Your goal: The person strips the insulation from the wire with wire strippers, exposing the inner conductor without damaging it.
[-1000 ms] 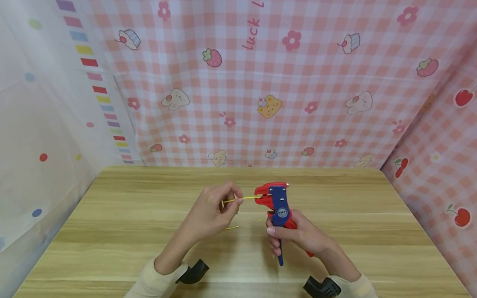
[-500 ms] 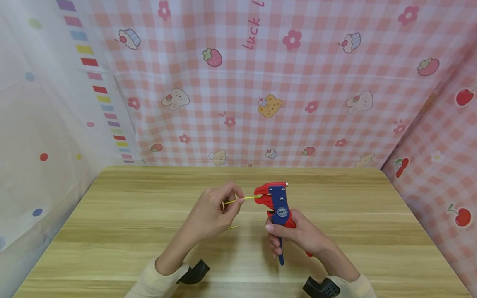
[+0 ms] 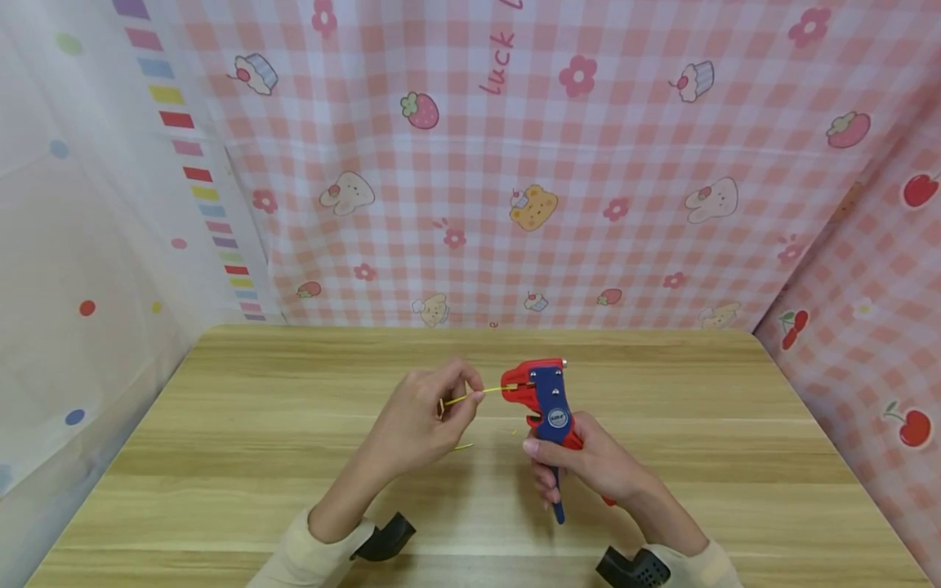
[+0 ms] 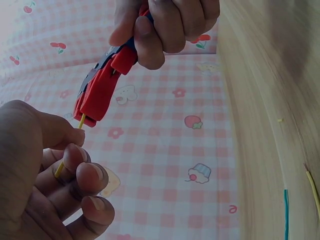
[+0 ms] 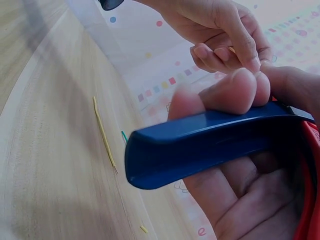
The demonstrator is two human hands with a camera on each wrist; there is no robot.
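Note:
My left hand (image 3: 422, 420) pinches a thin yellow wire (image 3: 494, 389) between thumb and forefinger. The wire's far end runs into the red jaws of a red and blue wire stripper (image 3: 550, 396). My right hand (image 3: 588, 457) grips that wire stripper by its handles, with the jaws facing left. In the left wrist view the yellow wire (image 4: 59, 169) also shows below the pinching fingers. Curled fingers lie over the blue handle (image 5: 200, 142) in the right wrist view. How deep the wire sits in the tool is hard to tell.
On the wooden table (image 3: 294, 392) lie another yellow wire (image 5: 104, 132), its end showing bare strands, a green wire (image 4: 286, 212) and a tiny yellow scrap (image 5: 144, 229). A pink checked cloth (image 3: 470, 163) hangs behind the table.
The lower end of the blue handle has shifted slightly right, toward the red handle. Both hands and the wire otherwise stay nearly in place.

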